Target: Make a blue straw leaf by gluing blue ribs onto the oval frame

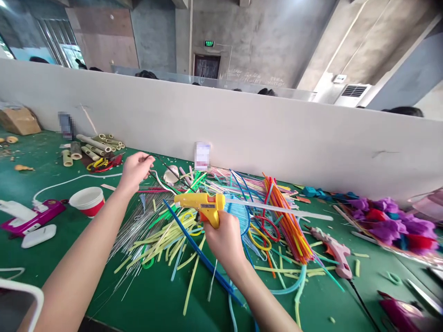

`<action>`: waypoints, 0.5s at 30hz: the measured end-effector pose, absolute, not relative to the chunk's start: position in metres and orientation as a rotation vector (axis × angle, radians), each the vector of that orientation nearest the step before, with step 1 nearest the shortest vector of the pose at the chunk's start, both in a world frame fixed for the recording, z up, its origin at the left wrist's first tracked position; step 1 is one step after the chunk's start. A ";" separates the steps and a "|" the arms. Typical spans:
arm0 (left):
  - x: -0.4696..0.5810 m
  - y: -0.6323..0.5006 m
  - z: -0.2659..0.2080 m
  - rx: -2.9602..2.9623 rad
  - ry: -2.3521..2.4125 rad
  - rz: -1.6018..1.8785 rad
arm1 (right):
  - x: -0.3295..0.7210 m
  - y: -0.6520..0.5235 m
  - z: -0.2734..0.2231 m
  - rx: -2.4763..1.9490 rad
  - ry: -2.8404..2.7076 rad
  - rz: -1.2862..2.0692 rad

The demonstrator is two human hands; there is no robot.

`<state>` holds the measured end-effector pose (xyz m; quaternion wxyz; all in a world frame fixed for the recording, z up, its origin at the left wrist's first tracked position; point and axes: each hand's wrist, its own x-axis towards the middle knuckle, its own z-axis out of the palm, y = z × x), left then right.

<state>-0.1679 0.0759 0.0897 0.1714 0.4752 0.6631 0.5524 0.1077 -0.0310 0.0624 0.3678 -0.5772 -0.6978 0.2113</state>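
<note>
My right hand is wrapped round the handle of a yellow glue gun, raised over the table with its nozzle towards the left. From the back of the gun a long whitish glue stick sticks out to the right. At the upper left, my left hand is closed in a pinch on a thin black cord. Below the gun lie yellow-green pipe cleaners, thin metal wires and a long blue pipe cleaner strip.
A paper cup and a purple power strip stand to the left. Bamboo pieces lie behind them. An orange bundle of pipe cleaners, a pink glue gun and purple fluffy material are on the right. A white partition edges the table.
</note>
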 end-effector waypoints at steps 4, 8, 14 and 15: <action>-0.172 0.076 0.104 1.131 1.629 1.588 | 0.123 -0.039 0.042 -1.477 -1.646 0.651; -0.185 0.076 0.118 1.015 1.464 1.575 | 0.129 -0.048 0.026 -1.481 -1.613 0.686; -0.197 0.064 0.134 1.085 1.294 1.617 | 0.129 -0.050 0.016 -1.506 -1.545 0.739; -0.198 0.061 0.136 1.108 1.278 1.649 | 0.131 -0.049 0.015 -1.507 -1.531 0.748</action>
